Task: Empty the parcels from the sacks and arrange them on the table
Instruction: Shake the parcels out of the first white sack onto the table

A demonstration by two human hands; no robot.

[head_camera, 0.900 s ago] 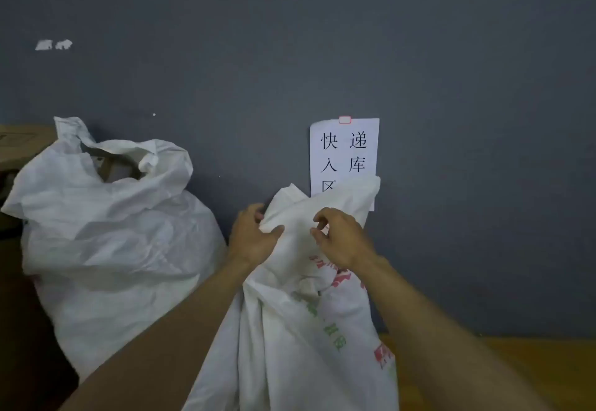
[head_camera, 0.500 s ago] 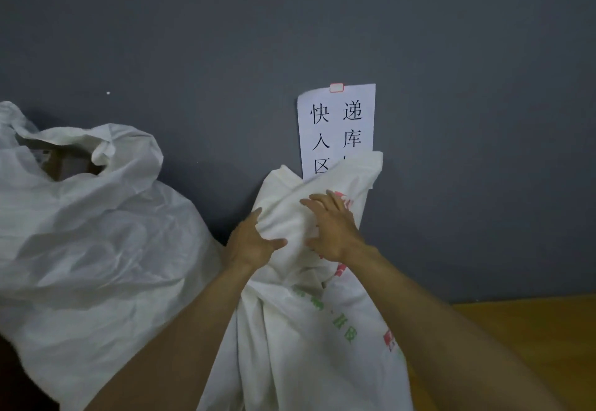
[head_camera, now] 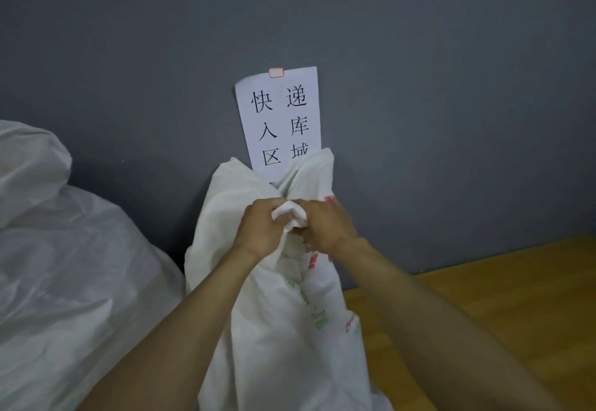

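A white woven sack [head_camera: 290, 330] with red and green print stands upright against the grey wall, its neck bunched. My left hand [head_camera: 258, 230] and my right hand [head_camera: 325, 225] both grip the gathered fabric at the neck, close together, with a fold of white cloth pinched between them. A second, larger white sack [head_camera: 71, 275] sits at the left, bulging and crumpled. No parcels are visible; the contents of both sacks are hidden.
A white paper sign [head_camera: 280, 120] with black characters is stuck to the grey wall [head_camera: 451, 88] right behind the sack's top. A wooden surface [head_camera: 500, 297] stretches to the right of the sack.
My hands have drawn together from the spread top edges onto the neck and now clutch bunched fabric. The view has shifted right and closer; the left sack's open top has left the frame.
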